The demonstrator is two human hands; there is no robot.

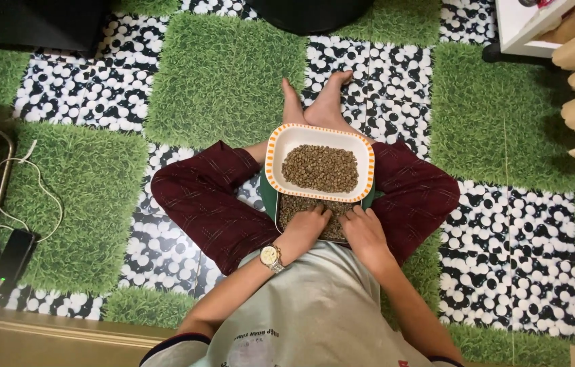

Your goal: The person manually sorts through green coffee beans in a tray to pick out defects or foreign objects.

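Person sits cross-legged on the floor, two dishes in lap. Left hand (309, 223) and right hand (362, 228) rest palms-down, fingers loosely curled, in the green tray (268, 197) of beans. Can't tell if they pinch any. White orange-rimmed dish (301, 138) of beans (320, 168) sits just beyond, overlapping it.

- One view only, from a head-worn camera; no second view to share any part of the scene.
- Looks almost straight down over the seated body, chest at the bottom edge.
- Faces forward along the crossed legs: bare feet (320, 102) just above the white tray (280, 146) at centre.
- Near enough to show both hands just below the tray, far enough to take in wide floor (219, 75) on all sides of it.
- Slight wide-angle bend at the edges, far from the tray.
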